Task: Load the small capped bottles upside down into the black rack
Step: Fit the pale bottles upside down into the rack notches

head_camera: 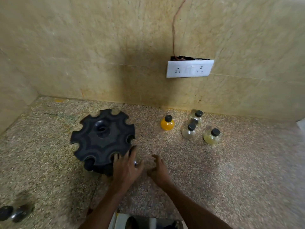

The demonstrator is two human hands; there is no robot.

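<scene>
Our left hand (125,169) lies against the near edge of the black rack (102,138), fingers spread over the rim and over a bottle (135,163) that it hides almost wholly; whether the fingers grip that bottle or only press it we cannot tell. Our right hand (158,169) hovers just beside it, fingers loosely curled and holding nothing. One slot at the near rim already carries a loaded bottle (89,163), seated below the rim. To do this step well, we judge that we should steady the rack with one hand, slide the bottle's neck fully into the notch, and let go only once it hangs without tilting. Four bottles wait upright, well apart from the rack to the right: an orange-filled bottle (167,123) and three clear bottles (189,131), all black-capped. Two more dark-capped shapes (14,213) lie blurred at the near left. The speckled stone surface (231,171) runs back to a beige marbled wall (99,47), where a white switch plate (189,68) hangs slightly loose with a thin wire (174,27) rising from it.
</scene>
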